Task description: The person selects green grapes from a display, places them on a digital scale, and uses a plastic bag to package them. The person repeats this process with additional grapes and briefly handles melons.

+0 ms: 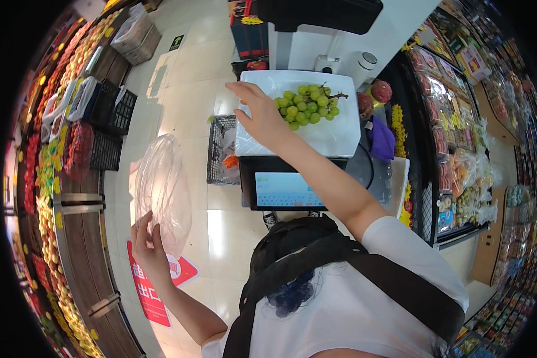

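Observation:
Green grapes (305, 107) on a brown stem lie on the white, film-covered platform (331, 138) of a weighing scale. Over the platform's left part, just left of the grapes, my right hand (260, 114) has its fingers spread and holds nothing. Below the platform is the scale's lit touchscreen (279, 189), partly hidden by my right forearm. Off to the left, my left hand (150, 250) holds the lower end of a clear plastic bag (164, 188) between thumb and fingers. The bag looks puffed out over the floor; its exact grip is partly hidden.
A black plastic basket (217, 152) with plastic and something orange stands left of the scale. Right of it are dragon fruits (381, 91), a purple cloth (381, 139) and a white bottle (365, 65). Fruit shelves (83, 250) line the left; a display of packed food (456, 134) is at right.

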A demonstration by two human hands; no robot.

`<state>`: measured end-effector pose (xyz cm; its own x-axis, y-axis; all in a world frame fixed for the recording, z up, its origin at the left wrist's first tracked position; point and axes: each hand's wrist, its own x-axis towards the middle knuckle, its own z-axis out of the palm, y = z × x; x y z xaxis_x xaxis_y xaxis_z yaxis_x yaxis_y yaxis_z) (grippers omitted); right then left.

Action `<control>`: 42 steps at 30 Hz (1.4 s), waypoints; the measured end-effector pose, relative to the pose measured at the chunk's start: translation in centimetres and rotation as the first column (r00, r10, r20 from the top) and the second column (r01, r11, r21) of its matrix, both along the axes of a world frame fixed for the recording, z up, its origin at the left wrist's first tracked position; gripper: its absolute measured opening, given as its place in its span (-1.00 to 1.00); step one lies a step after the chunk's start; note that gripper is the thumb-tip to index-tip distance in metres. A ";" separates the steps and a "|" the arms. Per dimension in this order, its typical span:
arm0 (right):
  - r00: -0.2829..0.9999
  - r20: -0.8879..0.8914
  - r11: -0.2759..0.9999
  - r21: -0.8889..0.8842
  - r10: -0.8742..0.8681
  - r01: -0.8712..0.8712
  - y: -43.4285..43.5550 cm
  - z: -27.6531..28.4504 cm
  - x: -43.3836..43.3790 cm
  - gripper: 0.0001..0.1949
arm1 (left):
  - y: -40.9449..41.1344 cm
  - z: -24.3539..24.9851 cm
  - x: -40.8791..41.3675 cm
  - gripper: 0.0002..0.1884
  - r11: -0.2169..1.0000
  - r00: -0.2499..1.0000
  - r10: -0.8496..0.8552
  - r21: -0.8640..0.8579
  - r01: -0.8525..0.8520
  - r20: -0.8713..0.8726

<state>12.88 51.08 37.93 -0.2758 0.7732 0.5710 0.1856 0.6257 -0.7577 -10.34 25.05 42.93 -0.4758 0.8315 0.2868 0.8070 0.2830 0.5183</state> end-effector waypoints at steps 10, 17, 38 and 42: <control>0.921 0.320 0.960 -0.095 -0.222 0.265 1.1 -0.7 18.6 -0.69 | 2.8 -0.5 2.3 -0.78 0.991 0.990 -0.107 0.067 0.113 -0.088; 0.918 0.395 0.964 -0.224 -0.047 0.146 3.5 -2.5 18.9 -0.77 | 5.4 0.3 5.0 -0.79 0.971 0.979 -0.195 0.133 0.200 -0.052; 0.942 0.252 0.975 0.028 -0.219 0.220 5.6 -0.9 18.6 -0.88 | 1.9 -0.2 4.0 -0.81 0.988 0.997 -0.033 0.152 0.022 0.071; 0.907 0.002 0.556 -0.790 0.422 -0.257 5.2 5.1 15.5 -0.87 | 0.8 -0.8 3.1 -0.83 0.989 0.994 0.036 0.140 -0.051 0.107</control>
<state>28.42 56.25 42.99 -0.6399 0.7226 -0.2615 0.2606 -0.1160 -0.9585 -7.24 25.84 42.14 -0.5437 0.7638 0.3478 0.7355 0.2341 0.6357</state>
